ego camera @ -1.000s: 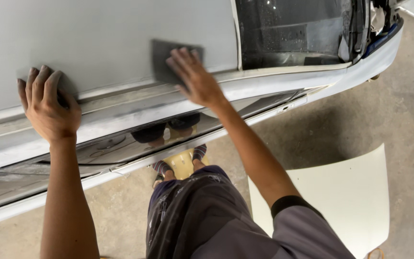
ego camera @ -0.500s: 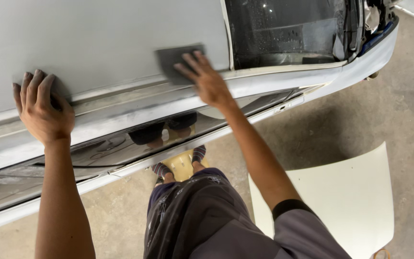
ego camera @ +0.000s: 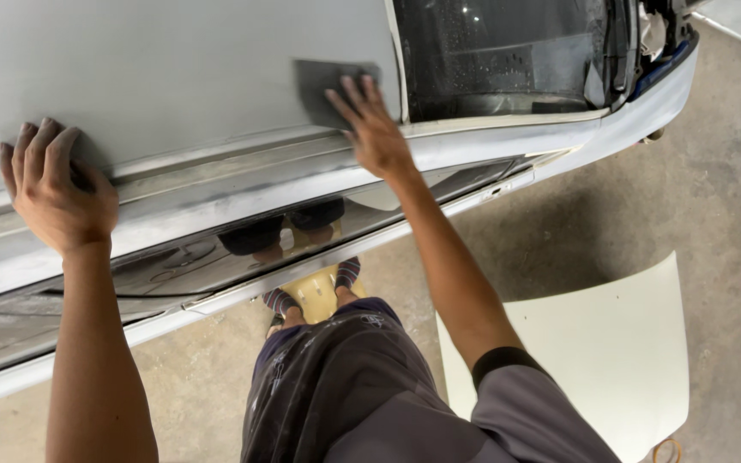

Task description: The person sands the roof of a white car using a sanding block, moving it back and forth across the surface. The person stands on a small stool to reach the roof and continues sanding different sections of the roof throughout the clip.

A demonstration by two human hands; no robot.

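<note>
My right hand (ego camera: 374, 129) presses flat, fingers spread, on a dark grey sanding sheet (ego camera: 323, 86) lying on the grey primed roof of a car (ego camera: 173, 77). My left hand (ego camera: 55, 184) rests at the roof's edge on the left, fingers curled over a dark pad (ego camera: 87, 159) mostly hidden beneath it. The sheet sits just left of the dark windscreen (ego camera: 508, 56).
The car's side window (ego camera: 216, 257) reflects my legs. I stand on a yellow stool (ego camera: 319, 291). A detached cream-white body panel (ego camera: 611, 351) lies on the concrete floor (ego camera: 713, 171) at the right. The car's front pillar (ego camera: 636, 111) runs toward the upper right.
My right hand has slid the sanding sheet a little to the right and up across the roof. The left hand has stayed in place at the roof's edge.
</note>
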